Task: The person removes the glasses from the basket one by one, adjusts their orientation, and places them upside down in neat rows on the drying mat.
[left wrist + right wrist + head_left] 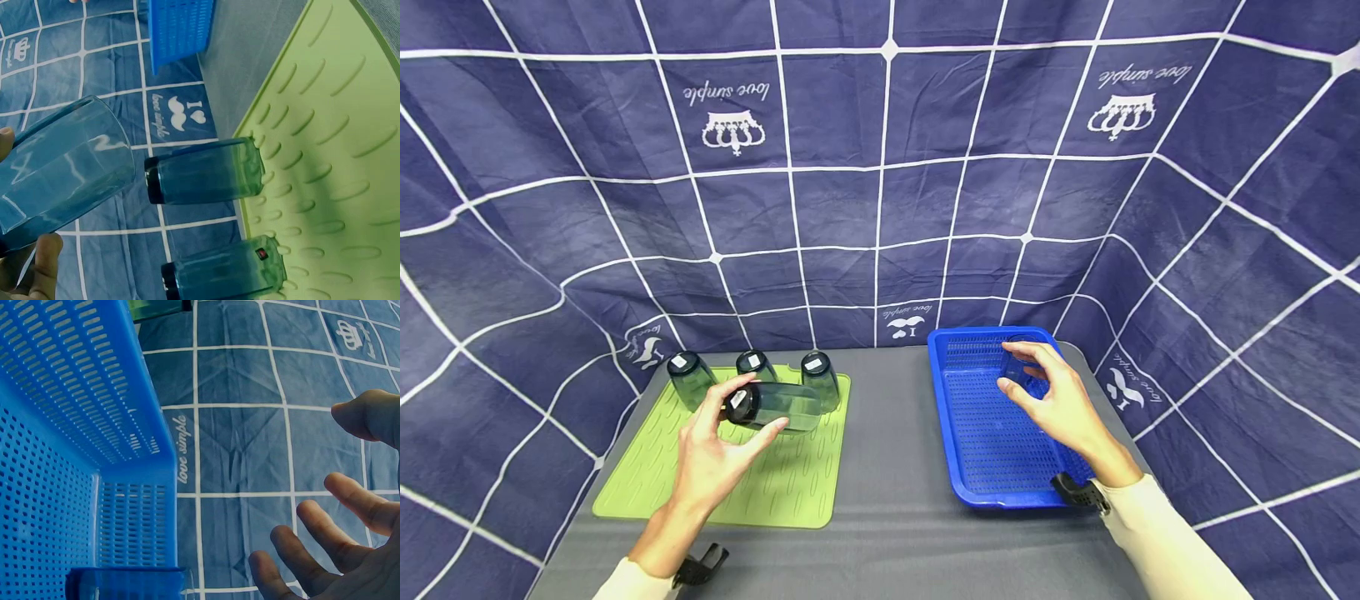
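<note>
My left hand (715,454) grips a tinted drinking glass (786,408) between thumb and fingers, above the green mat (775,500). The glass lies on its side, dark base to the left and mouth to the right; its clear wall (69,162) fills the left of the left wrist view. Behind it, three similar glasses (820,379) stand upside down along the mat's far part. Over the blue basket (953,462), my right hand (1052,400) has its fingers spread and holds nothing. Beside those fingers, a glass (125,585) stands in the basket's far right part.
A grey tabletop (887,433) runs between the mat and the basket. Dark blue cloth (842,208) with white grid lines hangs at the back and both sides. The basket's raised, slotted walls surround the glass inside it.
</note>
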The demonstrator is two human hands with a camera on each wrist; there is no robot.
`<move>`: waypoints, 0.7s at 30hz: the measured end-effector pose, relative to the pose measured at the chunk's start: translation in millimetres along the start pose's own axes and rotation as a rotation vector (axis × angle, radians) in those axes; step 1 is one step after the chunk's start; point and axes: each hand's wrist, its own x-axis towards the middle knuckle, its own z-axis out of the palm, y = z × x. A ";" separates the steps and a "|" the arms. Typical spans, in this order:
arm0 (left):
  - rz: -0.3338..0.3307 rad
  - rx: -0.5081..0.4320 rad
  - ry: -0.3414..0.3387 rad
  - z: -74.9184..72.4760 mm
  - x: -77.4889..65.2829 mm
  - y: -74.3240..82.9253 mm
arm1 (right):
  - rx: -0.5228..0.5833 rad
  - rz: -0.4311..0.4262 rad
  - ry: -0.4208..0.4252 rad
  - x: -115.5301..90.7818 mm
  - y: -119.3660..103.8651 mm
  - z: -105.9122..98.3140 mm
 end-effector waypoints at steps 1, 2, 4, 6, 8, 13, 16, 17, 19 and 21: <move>-0.003 0.005 -0.003 -1.0 0.4 -1.0 | -0.003 0.001 0.001 0.7 0.8 -0.8; -0.007 0.013 -0.004 -2.1 0.8 -2.2 | -0.006 0.000 0.003 1.3 1.7 -1.3; -0.020 0.026 -0.009 -4.3 1.1 -3.9 | -0.012 -0.002 0.007 2.4 3.3 -2.2; -0.028 0.038 -0.010 -6.4 1.2 -6.1 | -0.022 -0.005 0.011 3.3 4.7 -3.0; -0.041 0.051 -0.009 -8.4 0.7 -8.5 | -0.036 -0.007 0.018 4.0 6.9 -3.4; -0.039 0.051 0.009 -11.8 -0.7 -14.7 | -0.083 -0.002 0.032 5.0 12.6 -3.9; -0.026 0.047 0.022 -13.4 -1.3 -17.7 | -0.104 -0.010 0.041 5.9 15.6 -4.2; -0.023 0.046 0.027 -13.9 -1.5 -18.6 | -0.109 -0.015 0.044 6.5 16.5 -4.5; -0.018 0.045 0.031 -14.8 -1.8 -20.9 | -0.119 -0.028 0.050 7.7 17.5 -5.0; -0.022 0.049 0.029 -16.0 -2.3 -23.3 | -0.134 -0.040 0.053 9.0 18.3 -5.5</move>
